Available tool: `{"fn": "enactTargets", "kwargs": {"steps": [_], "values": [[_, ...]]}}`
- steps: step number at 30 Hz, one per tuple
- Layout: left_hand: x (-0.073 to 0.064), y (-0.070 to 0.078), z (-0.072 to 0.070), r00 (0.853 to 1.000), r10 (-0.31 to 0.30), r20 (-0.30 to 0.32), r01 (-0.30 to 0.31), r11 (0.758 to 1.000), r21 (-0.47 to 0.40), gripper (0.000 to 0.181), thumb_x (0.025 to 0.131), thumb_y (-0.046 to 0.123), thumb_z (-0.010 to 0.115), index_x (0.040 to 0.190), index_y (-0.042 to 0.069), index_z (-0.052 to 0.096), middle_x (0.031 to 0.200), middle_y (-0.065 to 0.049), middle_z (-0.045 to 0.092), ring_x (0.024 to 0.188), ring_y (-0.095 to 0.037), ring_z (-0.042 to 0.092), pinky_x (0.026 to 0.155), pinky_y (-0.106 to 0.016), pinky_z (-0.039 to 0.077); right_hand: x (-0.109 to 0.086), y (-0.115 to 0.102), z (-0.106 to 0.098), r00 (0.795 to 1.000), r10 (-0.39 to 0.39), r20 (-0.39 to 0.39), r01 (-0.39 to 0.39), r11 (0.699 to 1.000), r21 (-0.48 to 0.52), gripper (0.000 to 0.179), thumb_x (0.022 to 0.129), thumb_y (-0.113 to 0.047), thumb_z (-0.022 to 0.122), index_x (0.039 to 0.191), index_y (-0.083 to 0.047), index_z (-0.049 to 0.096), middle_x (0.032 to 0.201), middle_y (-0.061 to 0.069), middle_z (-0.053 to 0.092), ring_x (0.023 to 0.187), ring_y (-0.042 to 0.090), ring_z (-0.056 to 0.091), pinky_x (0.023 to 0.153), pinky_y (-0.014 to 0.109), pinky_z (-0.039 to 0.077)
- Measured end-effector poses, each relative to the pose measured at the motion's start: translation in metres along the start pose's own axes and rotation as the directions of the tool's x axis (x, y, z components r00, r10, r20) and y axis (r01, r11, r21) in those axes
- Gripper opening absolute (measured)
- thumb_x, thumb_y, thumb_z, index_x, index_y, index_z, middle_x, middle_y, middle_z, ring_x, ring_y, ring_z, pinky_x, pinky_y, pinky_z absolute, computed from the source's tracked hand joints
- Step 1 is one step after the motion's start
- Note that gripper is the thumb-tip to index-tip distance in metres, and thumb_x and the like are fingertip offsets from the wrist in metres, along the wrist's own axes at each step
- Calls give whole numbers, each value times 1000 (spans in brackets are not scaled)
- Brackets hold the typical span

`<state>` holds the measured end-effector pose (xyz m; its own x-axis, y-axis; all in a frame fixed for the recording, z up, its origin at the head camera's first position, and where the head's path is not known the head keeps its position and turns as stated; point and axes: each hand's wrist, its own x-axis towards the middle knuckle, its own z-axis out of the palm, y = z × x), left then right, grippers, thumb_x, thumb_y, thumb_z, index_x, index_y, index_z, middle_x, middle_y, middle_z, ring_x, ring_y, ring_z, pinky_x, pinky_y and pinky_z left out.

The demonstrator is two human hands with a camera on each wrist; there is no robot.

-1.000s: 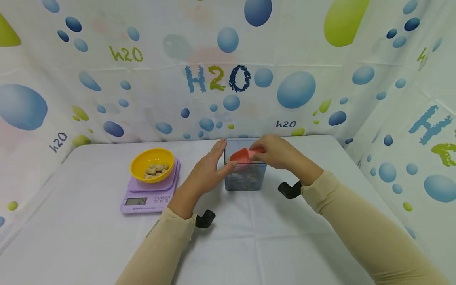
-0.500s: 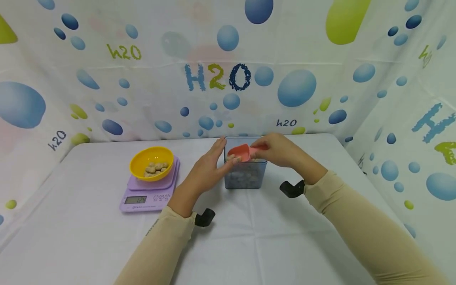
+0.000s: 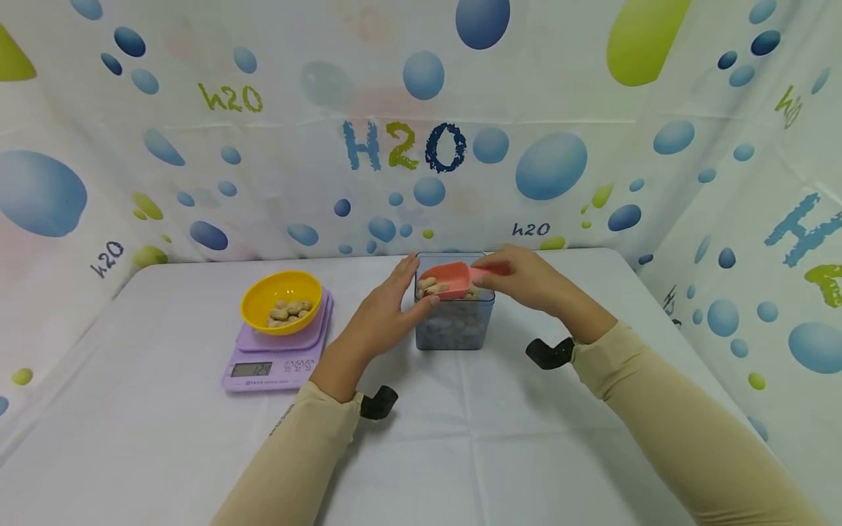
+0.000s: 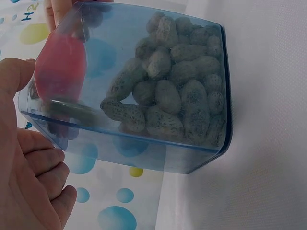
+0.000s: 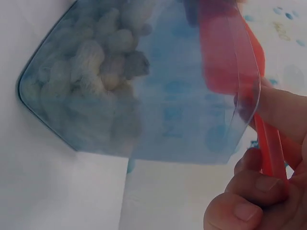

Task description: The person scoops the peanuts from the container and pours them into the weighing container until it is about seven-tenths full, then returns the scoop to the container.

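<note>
A clear bluish plastic container (image 3: 454, 330) stands on the table, partly filled with unshelled peanuts (image 4: 184, 91). My right hand (image 3: 522, 280) grips the handle of a red scoop (image 3: 455, 278) at the container's mouth. A few peanuts (image 3: 430, 287) sit at the scoop's front end. In the right wrist view the fingers wrap round the scoop handle (image 5: 271, 148). My left hand (image 3: 384, 315) rests against the container's left side, fingers extended, with the thumb near the front rim and the scoop's tip. In the left wrist view, the scoop shows through the container wall.
To the left lies a purple kitchen scale (image 3: 279, 374) with a yellow bowl (image 3: 256, 303) on its platform. Several peanuts (image 3: 287, 313) are in the bowl. A white cloth covers the table, and a patterned curtain (image 3: 296, 175) hangs behind and at the sides.
My right hand has drawn the scoop slightly up and to the right, and peanuts now show at its front end. The left hand keeps its place at the container.
</note>
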<state>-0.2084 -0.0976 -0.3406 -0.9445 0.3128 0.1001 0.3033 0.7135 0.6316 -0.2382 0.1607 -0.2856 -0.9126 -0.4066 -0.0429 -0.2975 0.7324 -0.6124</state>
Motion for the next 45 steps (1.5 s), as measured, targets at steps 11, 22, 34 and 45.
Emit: {"fn": "enactTargets", "kwargs": {"steps": [11,22,34,45], "values": [[6,0,-1,1000,-4,2,4,1000,-2,84,92,71,43,159,33,8,166,9,9,152,-20,18,120,-50,23,1,25,-16,999,44,-12,-42,988,149,47,94,-43,64,133,-17,63,133,7,57,119,29,54,100,52,48],[3,1,-1,1000,-10,4,10,1000,-13,84,93,69,42,159,32,7,166,10,7,153,-18,15,121,-48,20,2,28,-22,998,60,-21,-55,984,172,48,94,-43,64,133,-17,63,133,7,54,119,29,52,101,53,48],[-15,-2,-21,999,-17,-42,18,999,29,84,95,65,45,159,28,5,166,6,5,153,-21,13,122,-50,19,5,12,-27,999,25,-39,-18,987,162,52,92,-47,65,134,-16,62,131,8,59,120,29,56,102,54,47],[-61,-34,-77,990,-96,-103,105,990,91,90,91,72,42,159,30,0,166,8,2,153,-26,13,121,-55,18,20,-39,-8,999,-17,-33,23,985,173,51,91,-50,66,132,-20,64,130,3,58,115,25,54,96,48,50]]}}
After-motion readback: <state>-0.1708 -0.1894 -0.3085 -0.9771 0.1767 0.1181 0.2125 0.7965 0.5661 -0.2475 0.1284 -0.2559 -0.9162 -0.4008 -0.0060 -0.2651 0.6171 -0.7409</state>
